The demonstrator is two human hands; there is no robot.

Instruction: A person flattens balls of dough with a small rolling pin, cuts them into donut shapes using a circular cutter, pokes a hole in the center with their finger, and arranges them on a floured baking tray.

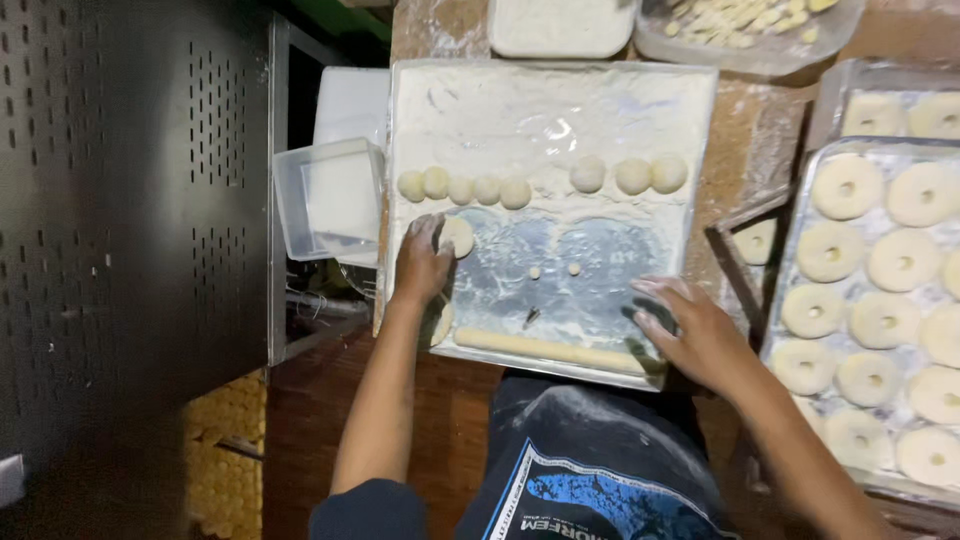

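Nearest the camera, a wooden rolling pin (555,350) lies along the front edge of the floured metal tray (700,110). The right hand (695,335) rests at the tray's front right corner, fingers spread and flat on the metal just beside the pin's end; it grips nothing.

The left hand (420,262) sits at the tray's left side, fingers close together and curled lightly down, fingertips touching a flattened dough disc (459,236). Whether the disc is pinched or merely pressed cannot be determined.

Judged step: shaping a single piece on the cleared patch of tray, with the right hand steadying the tray. The next move appears to call for lifting the soft disc without stretching it (a light, even grip is advisable).

Two small dough plugs (553,270) lie on the bare metal mid-tray. Beyond them, a row of dough balls (462,187) at left and three larger balls (630,175) at right sit on the flour.

To the right, well apart, a second tray (800,250) holds ring-shaped dough pieces (846,186).
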